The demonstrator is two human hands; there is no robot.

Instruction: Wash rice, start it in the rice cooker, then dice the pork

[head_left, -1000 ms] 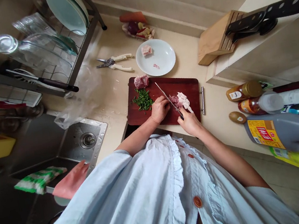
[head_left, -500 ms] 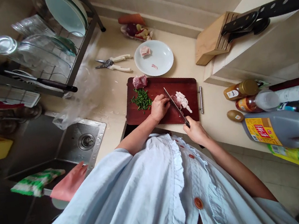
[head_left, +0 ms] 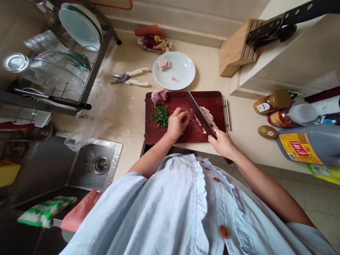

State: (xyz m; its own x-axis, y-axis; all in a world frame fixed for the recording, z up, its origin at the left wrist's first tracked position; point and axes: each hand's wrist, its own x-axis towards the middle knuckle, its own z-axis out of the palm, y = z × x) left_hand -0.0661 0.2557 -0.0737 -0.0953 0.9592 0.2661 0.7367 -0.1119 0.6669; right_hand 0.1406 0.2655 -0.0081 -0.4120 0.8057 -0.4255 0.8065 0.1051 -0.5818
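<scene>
My right hand (head_left: 223,141) grips the handle of a kitchen knife (head_left: 198,110), its broad blade tilted over the dark red cutting board (head_left: 187,137). Cut pale meat pieces (head_left: 207,114) lie just right of the blade, partly hidden by it. Left of the knife, my left hand (head_left: 178,124) rests low over the board with its fingers curled together; whatever they hold, if anything, is hidden. Chopped green pieces (head_left: 160,116) form a pile beside that hand. A chunk of raw meat (head_left: 159,96) sits at the board's far left corner.
Behind the board stands a white plate (head_left: 186,76) with a meat piece. Kitchen shears (head_left: 129,78) lie left of it. A knife block (head_left: 235,51) and bottles (head_left: 296,115) line the right side. At left are a dish rack (head_left: 87,86) and a sink (head_left: 81,162).
My left hand has shifted slightly left, away from the blade. The knife has turned to show more of its broad side, near the cut meat. The view has shifted slightly.
</scene>
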